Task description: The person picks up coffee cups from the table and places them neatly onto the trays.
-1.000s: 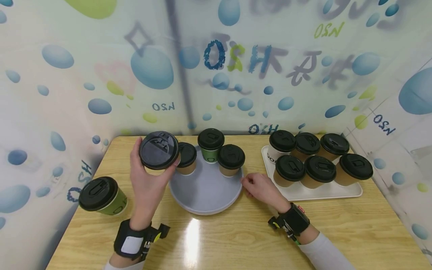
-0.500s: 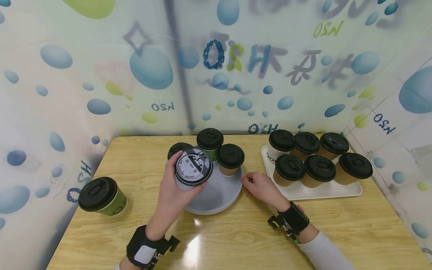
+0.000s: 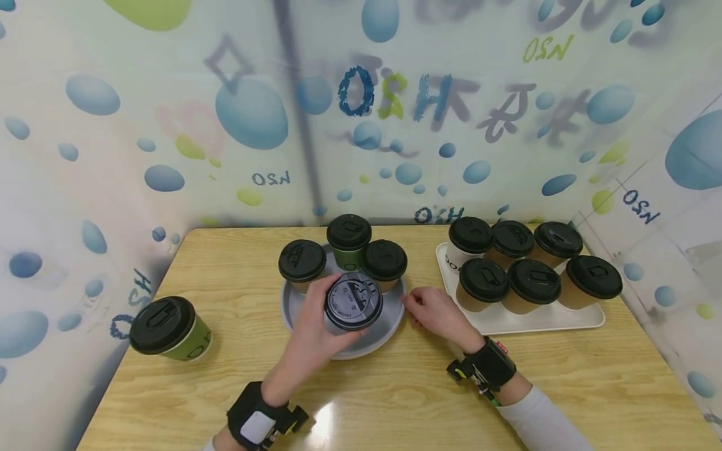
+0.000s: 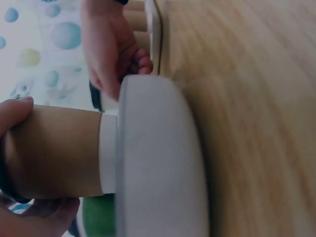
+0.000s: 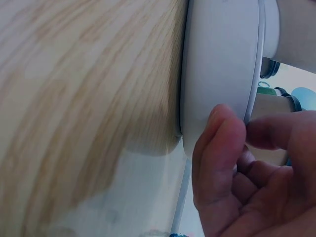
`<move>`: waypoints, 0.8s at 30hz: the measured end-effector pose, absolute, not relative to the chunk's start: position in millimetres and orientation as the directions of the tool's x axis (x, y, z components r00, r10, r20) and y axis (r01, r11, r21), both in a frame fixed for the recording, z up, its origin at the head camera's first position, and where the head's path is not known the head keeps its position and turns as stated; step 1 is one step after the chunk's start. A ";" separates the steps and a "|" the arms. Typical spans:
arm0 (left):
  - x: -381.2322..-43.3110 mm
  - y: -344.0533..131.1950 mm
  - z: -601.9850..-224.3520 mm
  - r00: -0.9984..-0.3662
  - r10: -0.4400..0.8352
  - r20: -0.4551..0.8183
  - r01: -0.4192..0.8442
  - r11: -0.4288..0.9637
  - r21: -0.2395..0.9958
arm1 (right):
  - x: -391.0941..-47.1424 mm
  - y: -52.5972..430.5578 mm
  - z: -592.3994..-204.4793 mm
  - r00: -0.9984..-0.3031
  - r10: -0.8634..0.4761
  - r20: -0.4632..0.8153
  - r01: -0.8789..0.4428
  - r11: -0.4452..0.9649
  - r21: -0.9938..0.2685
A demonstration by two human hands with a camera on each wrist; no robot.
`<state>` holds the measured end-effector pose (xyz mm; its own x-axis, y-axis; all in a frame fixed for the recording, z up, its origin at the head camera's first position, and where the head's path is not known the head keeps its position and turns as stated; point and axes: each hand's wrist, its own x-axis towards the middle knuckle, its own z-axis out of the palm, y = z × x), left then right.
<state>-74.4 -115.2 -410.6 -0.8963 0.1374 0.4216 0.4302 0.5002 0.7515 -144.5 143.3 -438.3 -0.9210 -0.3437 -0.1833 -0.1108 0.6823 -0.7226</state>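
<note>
My left hand (image 3: 316,329) grips a brown paper coffee cup (image 4: 61,153) by its upper part, near the black lid (image 3: 354,302). The cup is upright at the front of a round grey tray (image 3: 388,324); in the left wrist view its white base meets the tray's rim line, so whether it rests there is hard to tell. Behind it on the tray stand a lidded green cup (image 3: 348,241) and two lidded brown cups, one left (image 3: 302,262), one right (image 3: 385,262). With thumb and curled fingers, my right hand (image 5: 247,177) pinches the tray's right rim.
On the right, a white rectangular tray (image 3: 541,324) carries several black-lidded cups (image 3: 533,288). Another green cup (image 3: 169,329) stands alone on the wooden table (image 3: 406,401) at the left. A patterned curtain (image 3: 361,156) rises behind the table's back edge.
My left hand has carried the brown cup rightward from the left side of the tray, then down to its front. The right hand stays at the rim.
</note>
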 end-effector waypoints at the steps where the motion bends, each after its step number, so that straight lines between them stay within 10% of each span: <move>1: -73.9 -113.8 -411.8 -0.905 0.146 0.399 0.416 0.497 0.762 | -144.7 143.3 -438.6 -0.921 -0.343 -0.183 -0.111 0.683 -0.721; 24: -83.9 -92.2 -427.5 -0.955 0.221 0.199 0.290 0.545 0.787 | -148.7 144.1 -441.5 -0.921 -0.339 -0.192 -0.108 0.694 -0.711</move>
<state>-83.9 -92.2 -427.5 -0.9549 0.2207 0.1989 0.2898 0.5451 0.7867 -148.7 144.1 -441.5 -0.9212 -0.3388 -0.1915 -0.1075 0.6945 -0.7114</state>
